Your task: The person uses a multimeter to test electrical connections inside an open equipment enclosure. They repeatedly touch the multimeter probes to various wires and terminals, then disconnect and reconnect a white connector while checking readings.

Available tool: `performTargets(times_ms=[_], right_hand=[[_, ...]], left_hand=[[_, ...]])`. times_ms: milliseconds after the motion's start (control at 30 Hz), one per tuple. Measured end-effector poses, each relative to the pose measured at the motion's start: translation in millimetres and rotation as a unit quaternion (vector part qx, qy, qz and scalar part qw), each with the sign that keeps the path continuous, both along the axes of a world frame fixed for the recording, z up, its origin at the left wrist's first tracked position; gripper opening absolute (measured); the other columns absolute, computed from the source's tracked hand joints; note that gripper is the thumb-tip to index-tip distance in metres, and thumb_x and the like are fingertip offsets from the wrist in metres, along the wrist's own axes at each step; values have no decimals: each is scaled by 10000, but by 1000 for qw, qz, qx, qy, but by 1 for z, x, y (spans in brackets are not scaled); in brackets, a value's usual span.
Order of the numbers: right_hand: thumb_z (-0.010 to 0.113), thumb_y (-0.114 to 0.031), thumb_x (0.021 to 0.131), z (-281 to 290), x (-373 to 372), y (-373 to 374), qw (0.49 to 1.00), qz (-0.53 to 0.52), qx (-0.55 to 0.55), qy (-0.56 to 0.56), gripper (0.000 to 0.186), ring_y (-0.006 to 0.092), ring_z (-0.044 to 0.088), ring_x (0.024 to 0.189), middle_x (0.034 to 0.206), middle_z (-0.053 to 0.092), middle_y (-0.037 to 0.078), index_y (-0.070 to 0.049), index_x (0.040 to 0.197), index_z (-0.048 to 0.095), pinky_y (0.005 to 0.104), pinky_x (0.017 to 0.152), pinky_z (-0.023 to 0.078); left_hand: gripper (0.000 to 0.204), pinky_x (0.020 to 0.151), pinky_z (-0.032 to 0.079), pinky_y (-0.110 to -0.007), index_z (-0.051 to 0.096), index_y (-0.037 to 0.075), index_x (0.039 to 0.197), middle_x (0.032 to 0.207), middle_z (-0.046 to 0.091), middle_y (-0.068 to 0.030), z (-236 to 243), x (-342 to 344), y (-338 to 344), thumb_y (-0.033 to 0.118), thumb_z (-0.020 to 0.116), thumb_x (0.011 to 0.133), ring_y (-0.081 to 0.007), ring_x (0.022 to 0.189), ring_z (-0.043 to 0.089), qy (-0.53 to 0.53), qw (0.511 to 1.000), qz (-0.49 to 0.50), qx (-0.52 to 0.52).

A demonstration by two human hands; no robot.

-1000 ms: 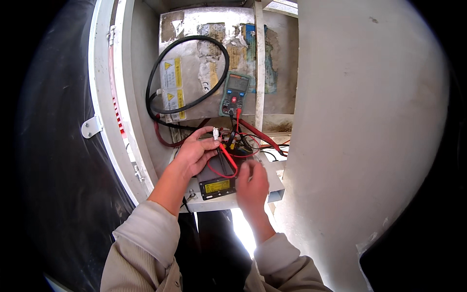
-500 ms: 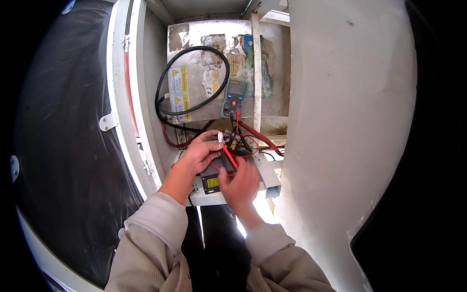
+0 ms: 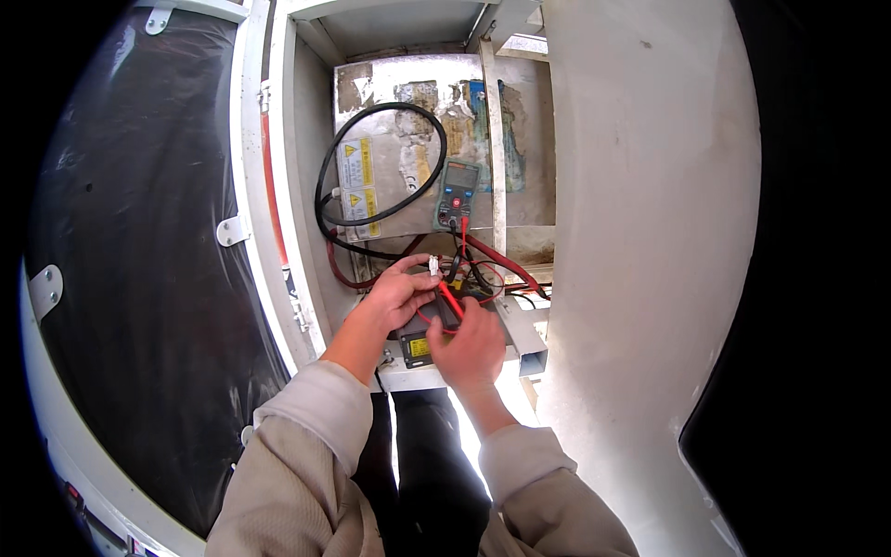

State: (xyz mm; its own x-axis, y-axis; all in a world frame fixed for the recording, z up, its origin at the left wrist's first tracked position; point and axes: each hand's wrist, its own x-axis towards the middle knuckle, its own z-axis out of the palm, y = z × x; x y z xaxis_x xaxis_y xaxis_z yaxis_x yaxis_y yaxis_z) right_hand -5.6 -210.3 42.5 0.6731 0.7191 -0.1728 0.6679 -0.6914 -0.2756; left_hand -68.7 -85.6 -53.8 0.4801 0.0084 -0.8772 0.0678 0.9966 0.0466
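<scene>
My left hand [image 3: 397,295] pinches a small white plug connector [image 3: 433,266] between thumb and fingers. Close beside it, my right hand [image 3: 471,345] is closed round a red test probe [image 3: 451,299], whose tip points up toward the connector. Whether the tip touches the connector's contacts is too small to tell. A dark probe seems to lie along the red one, partly hidden by the fingers. Above the hands, a green-and-black multimeter [image 3: 458,195] leans against the metal box, with red and black leads plugged into its lower end. Its screen is unreadable.
Behind the meter stands a worn metal box [image 3: 399,79] with peeling labels. A thick black cable [image 3: 322,176] loops before it. Red cables [image 3: 506,260] and thin wires tangle below. Under my hands sits a dark module [image 3: 419,351]. White frame posts [image 3: 302,186] and a white panel [image 3: 650,232] flank the space.
The whole view has shifted, so the scene sits slightly farther right and lower. My hands keep their hold on the connector and the red probe, with little movement between them.
</scene>
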Motion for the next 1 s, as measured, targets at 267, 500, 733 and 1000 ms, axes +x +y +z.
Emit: performTargets(times_ms=[267,500,733,1000], right_hand=[[660,-357,803,5,-1,2,998,-10,-57,28,505,309,589,911,936,611,126,-27,1169,549,438,775,488],[637,-380,821,6,0,5,996,-8,-86,17,510,300,593,905,934,615,126,-27,1178,546,434,760,497],[644,-380,820,4,-2,-1,999,7,-51,9,507,293,594,904,932,614,117,-34,1178,544,425,753,503],[641,-385,824,6,-1,3,998,6,-66,16,522,293,599,924,951,617,117,-41,1200,528,423,758,509]], left_hand=[[524,914,515,-356,418,54,1358,1113,636,-126,-9,-1,-1,-88,570,877,-225,1021,629,-12,1000,-9,4],[541,904,510,-348,406,79,1380,1142,626,-117,-6,1,0,-80,560,886,-218,1050,615,-6,1000,-31,-1],[535,914,497,-345,409,90,1381,1153,627,-108,-5,-1,1,-58,570,893,-205,1049,613,-5,1000,-21,-7],[544,910,497,-343,399,87,1388,1157,624,-112,-3,-1,2,-66,563,892,-211,1043,616,-1,1000,-7,-11]])
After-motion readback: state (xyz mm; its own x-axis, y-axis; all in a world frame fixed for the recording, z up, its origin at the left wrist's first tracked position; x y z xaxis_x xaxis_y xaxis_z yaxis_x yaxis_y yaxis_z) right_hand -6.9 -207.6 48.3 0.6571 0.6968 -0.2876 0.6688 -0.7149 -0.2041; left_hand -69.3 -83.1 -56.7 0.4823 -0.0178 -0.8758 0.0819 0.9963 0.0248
